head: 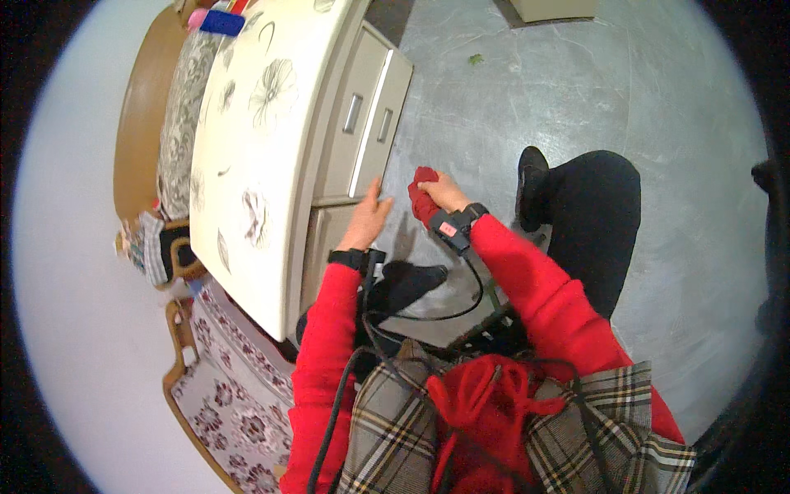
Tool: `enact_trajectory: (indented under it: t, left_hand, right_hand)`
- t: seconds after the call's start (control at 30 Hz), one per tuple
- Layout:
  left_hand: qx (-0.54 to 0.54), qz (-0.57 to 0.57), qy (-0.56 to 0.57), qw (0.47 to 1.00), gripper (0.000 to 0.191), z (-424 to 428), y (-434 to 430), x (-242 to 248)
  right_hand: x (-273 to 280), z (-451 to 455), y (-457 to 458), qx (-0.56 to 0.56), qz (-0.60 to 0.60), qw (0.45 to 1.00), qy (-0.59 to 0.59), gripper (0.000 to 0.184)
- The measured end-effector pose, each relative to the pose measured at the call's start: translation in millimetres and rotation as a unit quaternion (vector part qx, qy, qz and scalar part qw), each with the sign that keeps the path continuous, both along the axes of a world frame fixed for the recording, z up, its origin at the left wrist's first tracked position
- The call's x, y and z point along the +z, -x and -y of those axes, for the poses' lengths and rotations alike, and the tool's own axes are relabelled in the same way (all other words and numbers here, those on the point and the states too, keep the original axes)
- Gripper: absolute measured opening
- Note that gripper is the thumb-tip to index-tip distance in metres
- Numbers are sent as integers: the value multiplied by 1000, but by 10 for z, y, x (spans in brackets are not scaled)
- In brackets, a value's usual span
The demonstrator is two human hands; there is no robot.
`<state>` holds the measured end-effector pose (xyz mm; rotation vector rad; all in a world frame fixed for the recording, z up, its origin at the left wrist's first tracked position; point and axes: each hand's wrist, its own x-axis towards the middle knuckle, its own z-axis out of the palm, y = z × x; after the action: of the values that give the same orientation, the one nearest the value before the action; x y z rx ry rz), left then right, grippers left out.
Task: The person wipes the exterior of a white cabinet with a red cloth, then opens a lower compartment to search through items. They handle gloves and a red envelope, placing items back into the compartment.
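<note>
My right hand (pixel 447 192) grips a bunched red cloth (pixel 422 202) above the floor, in front of the cream cabinet-table. The cloth's full shape is hidden by its folds. My left hand (pixel 365 219) is held out beside the drawer fronts (pixel 355 136), its fingers apart and nothing in it. Whether it touches the cabinet, I cannot tell. Both wrists wear black straps. A black cabled module (pixel 449 231) with a pink label hangs by the right wrist, and its cable (pixel 480 290) loops back toward my body.
The flower-patterned cream tabletop (pixel 247 154) is at left, with a blue and pink item (pixel 219 21) at its far end. Beyond it are a wood-framed patterned seat (pixel 237 395) and piled clothing (pixel 151 247). A green scrap (pixel 475 59) lies on the grey floor (pixel 679 123).
</note>
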<state>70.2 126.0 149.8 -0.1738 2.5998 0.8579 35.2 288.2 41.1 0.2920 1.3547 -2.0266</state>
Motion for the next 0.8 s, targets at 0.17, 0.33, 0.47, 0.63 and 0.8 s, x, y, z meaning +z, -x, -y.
enact_trajectory:
  t: [0.17,0.33,0.47,0.63,0.8]
  left_hand:
    - [124,104,-286,945,61,-437,-626,-320]
    - [120,160,-339,919,52,-558,-945,-107]
    - [121,165,-338,919,53,-635,-1066,105]
    - [156,171,-379,896,59,-723,-1193,217]
    - [125,133,-397,899,63,-752,-1235,117]
  right_hand:
    - [228,-210,-381,65,-5,998,-8,22]
    - [321,-343,-713,94,64,992,61,30]
    - [453,-425,-855,77,81,989,94,30]
    - [596,-488,-937,85,38,993,68,36]
    - [675,-522,-985,102,88,986,93,41]
